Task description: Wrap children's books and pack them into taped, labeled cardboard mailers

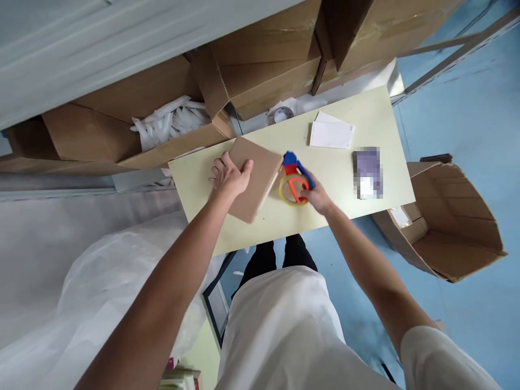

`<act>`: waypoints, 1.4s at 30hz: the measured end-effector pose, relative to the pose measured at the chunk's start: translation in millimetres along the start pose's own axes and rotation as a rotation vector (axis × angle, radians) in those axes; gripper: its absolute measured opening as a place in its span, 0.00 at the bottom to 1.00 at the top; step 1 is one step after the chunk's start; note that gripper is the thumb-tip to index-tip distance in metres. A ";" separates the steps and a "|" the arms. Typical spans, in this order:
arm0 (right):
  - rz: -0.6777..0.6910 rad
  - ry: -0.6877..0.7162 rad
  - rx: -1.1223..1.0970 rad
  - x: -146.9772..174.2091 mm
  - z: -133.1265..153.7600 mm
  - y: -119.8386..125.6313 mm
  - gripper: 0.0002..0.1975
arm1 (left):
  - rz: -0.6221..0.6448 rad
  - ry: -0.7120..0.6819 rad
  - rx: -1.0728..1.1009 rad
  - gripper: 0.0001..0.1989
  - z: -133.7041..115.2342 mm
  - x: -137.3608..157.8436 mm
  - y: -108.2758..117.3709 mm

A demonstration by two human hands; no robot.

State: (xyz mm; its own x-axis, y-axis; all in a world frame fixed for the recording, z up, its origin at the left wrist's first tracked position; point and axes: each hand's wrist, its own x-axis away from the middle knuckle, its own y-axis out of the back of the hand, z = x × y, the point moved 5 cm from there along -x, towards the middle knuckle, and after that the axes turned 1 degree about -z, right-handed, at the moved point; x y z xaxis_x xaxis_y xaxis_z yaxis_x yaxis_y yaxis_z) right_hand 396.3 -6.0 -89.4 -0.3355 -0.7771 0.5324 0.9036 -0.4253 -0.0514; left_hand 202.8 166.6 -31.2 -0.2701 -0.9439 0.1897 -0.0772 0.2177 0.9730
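A flat brown cardboard box (257,176) lies on the pale yellow table (333,179), a lighter strip showing along its right side. My left hand (231,176) holds the box at its left edge, the thumb spread across the top and the fingers over the edge. My right hand (318,194) is closed around the handle of a blue and red tape dispenser (291,167). A yellow-rimmed tape roll (281,189) sits on the dispenser. Its blue head is close to the box's right corner; whether they touch I cannot tell.
White paper slips (332,134) and a blurred purple item (366,170) lie on the table's right half. A spare tape roll (283,114) is behind the back edge, near large cartons (268,81). One carton holds white plastic packaging (174,122). An open carton (455,227) stands at right.
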 end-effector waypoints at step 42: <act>0.288 -0.003 0.192 -64.6 40.0 13.7 0.36 | 0.050 -0.094 -0.089 0.53 27.7 35.6 26.1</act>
State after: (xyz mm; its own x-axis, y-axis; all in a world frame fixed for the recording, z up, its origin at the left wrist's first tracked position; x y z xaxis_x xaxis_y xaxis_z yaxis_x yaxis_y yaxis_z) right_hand 441.0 56.9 -90.8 -0.0591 -0.8511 0.5217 0.9948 -0.0936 -0.0401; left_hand 164.6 145.6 -2.7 -0.3605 -0.9042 0.2289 0.0229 0.2368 0.9713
